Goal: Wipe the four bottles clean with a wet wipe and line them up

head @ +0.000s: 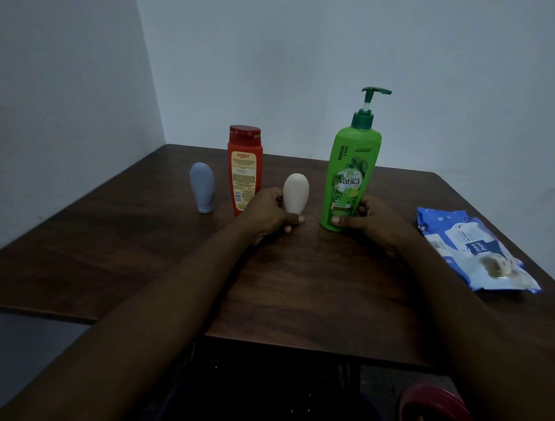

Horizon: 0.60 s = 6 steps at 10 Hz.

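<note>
Four bottles stand upright on the dark wooden table (300, 285). From left to right they are a small grey-blue bottle (202, 187), a red bottle (244, 168), a small cream bottle (296, 192) and a tall green pump bottle (350, 177). My left hand (267, 215) grips the cream bottle at its base, fingers curled round the cap. My right hand (368, 221) holds the green bottle near its bottom, thumb on the front. A blue and white wet wipe pack (474, 249) lies flat at the right, with a soiled crumpled wipe (288, 0) resting on it.
The table sits in a corner between two pale walls (270, 75). A lower table section (75, 240) extends to the left. A dark red round object (432, 402) shows below the table's near edge at the bottom right.
</note>
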Tool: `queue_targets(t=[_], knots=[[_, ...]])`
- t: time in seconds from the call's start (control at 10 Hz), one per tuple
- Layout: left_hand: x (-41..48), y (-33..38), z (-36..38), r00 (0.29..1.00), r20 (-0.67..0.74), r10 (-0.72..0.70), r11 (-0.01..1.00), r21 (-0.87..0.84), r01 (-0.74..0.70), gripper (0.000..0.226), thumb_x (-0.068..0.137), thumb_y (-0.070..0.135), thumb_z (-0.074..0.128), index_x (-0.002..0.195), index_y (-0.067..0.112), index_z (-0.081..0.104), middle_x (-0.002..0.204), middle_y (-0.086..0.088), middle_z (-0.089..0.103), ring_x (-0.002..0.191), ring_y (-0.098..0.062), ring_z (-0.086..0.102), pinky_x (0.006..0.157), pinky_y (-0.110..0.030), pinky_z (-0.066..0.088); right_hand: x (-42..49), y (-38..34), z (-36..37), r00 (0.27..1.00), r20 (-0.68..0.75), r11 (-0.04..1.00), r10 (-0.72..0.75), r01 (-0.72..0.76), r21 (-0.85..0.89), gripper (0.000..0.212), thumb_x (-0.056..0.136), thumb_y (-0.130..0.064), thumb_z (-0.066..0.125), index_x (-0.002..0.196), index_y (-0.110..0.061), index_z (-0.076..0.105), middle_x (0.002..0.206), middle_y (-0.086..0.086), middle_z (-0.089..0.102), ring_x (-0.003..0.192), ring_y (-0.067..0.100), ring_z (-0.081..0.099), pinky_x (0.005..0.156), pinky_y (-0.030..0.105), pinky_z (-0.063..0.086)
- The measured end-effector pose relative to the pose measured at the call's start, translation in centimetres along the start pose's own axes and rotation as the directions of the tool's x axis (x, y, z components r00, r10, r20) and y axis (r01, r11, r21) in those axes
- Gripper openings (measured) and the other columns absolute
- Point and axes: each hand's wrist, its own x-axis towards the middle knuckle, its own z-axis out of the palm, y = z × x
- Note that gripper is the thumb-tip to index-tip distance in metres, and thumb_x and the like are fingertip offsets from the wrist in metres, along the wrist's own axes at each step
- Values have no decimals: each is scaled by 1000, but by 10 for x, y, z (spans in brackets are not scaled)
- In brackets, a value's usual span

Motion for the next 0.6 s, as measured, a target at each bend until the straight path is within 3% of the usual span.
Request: queue_targets(t=[0.1, 0.3, 0.4, 0.5, 0.6], knots=[[-4, 1, -1, 1000, 17, 1, 1000, -15, -1, 68, 77, 14, 92, 136, 9, 59, 114, -9, 72, 72, -20, 73, 85, -51, 65, -1, 0, 0, 1000, 6, 1000, -2, 2, -3, 54, 77, -4, 81, 126, -16, 63, 118, -3, 74, 109, 9, 69, 95, 26, 53], [-12, 2, -4, 999, -13, 45, 999, 30, -44, 70, 77, 19, 92, 136, 13, 54, 122, -4, 67, 75, -17, 76, 63, -26, 60, -1, -2, 3, 1000, 13, 1000, -9, 9, -8, 57, 75, -3, 82, 127, -16, 62, 119, -4, 73, 109, 8, 69, 98, 28, 52], [-21, -3, -1, 997, -59, 54, 998, 27, -53, 78, 78, 21, 91, 144, 15, 49, 133, -3, 63, 79, -20, 77, 56, -23, 58, -1, 2, 1, 999, 30, 1000, -19, 19, -17, 60, 74, -6, 84, 128, -17, 61, 120, -4, 73, 111, 9, 69, 100, 31, 52], [-34, -1, 1, 989, -130, 73, 997, 26, -70, 89, 76, 32, 92, 150, 20, 45, 141, 4, 56, 67, -22, 77, 53, -30, 60, 0, 2, 1, 1000, -22, 998, -5, 4, -59, 61, 77, -25, 84, 131, -20, 57, 122, -4, 71, 113, 13, 67, 97, 32, 54], [-52, 2, 1, 970, -222, 100, 994, -18, -106, 88, 75, 44, 91, 147, 24, 45, 136, 11, 53, 64, -24, 76, 54, -40, 64, -5, -5, 2, 861, -390, 938, -326, 245, -245, 55, 94, -47, 62, 140, -24, 43, 131, 1, 58, 119, 18, 59, 96, 35, 52]])
